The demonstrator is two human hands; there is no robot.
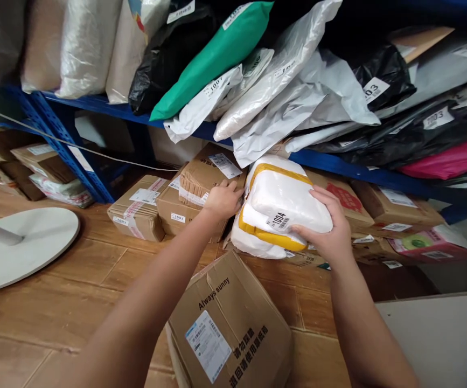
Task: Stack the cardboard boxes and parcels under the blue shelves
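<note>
A white padded parcel bound with yellow tape and labelled 1004 leans under the blue shelf. My right hand grips its lower right corner, fingers curled over the top. My left hand presses against its left side with fingers closed, beside a brown box stacked on another box labelled 1001. A second white parcel lies beneath the taped one.
A large "Always sunny" carton sits near me on the wooden floor. Small boxes and cartons line the floor under the shelf. Plastic mailer bags, among them a green one, fill the shelf above. A round white base lies left.
</note>
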